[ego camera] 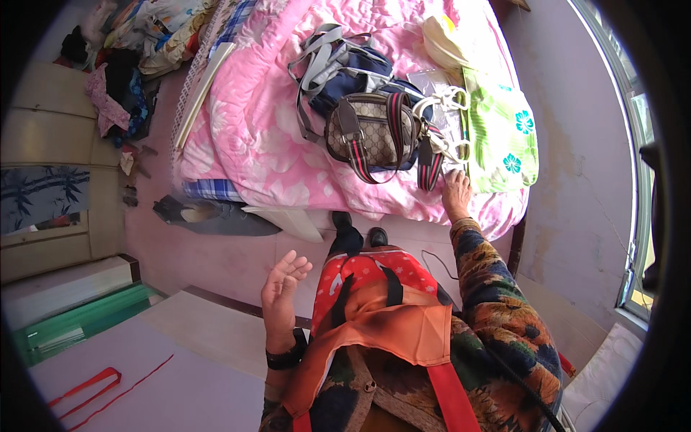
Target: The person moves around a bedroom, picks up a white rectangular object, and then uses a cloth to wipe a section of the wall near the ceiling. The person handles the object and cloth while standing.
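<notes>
My right hand reaches onto the bed, its fingertips down at the near edge of a green-and-white floral cloth item. Whether the fingers pinch anything there is not clear. White rope handles and a sheet of clear plastic lie just beyond it. Left of this hand sits a brown patterned shoulder bag with a striped strap, on top of a navy bag with grey straps. My left hand is raised over the floor beside my apron, palm up, empty, fingers slightly spread.
A pink floral quilt covers the bed, with a cream cloth item at its far right. Dark grey fabric lies on the floor by the bed. Clothes are heaped at left. A red ribbon rests on a pale surface at lower left.
</notes>
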Demonstrator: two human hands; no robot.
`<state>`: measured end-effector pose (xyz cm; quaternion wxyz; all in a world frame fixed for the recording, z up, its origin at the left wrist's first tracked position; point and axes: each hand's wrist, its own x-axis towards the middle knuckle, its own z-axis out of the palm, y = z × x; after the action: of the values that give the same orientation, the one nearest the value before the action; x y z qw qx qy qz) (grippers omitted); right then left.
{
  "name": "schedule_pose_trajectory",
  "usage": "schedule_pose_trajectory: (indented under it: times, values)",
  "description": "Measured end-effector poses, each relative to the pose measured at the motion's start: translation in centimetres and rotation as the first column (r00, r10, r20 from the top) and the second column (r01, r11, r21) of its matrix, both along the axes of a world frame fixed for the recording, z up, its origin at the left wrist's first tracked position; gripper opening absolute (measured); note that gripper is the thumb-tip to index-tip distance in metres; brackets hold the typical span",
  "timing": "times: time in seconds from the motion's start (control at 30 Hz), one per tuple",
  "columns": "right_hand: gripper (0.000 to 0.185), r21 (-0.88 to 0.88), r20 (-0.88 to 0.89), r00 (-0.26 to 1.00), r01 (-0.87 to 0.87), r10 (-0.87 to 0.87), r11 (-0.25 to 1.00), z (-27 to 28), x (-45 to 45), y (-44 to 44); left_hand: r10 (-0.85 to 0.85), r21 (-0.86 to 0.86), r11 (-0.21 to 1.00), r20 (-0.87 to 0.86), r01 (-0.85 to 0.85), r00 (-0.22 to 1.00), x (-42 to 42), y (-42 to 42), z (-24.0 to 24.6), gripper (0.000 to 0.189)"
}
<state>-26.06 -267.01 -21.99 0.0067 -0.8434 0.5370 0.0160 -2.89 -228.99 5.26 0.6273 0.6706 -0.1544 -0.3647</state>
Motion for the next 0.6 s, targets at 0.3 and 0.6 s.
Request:
schedule_pose_trajectory:
  times: [0.3,0.6]
  values:
    - [0.019,-0.024,-0.089,0.970,-0.230,0.227,0.973,3.6,0.0,-2.2,-0.081,-0.020,0.997,-0.061,0.080,0.995,2.3,-3.3,0.3,0.051]
    - [0.013,-0.064,0.064,0.964,-0.253,0.257,0.965,28.4,-0.8,-2.7,-0.270,-0.139,0.955,-0.042,0.263,0.962,4.0,-8.9,1.0,0.051]
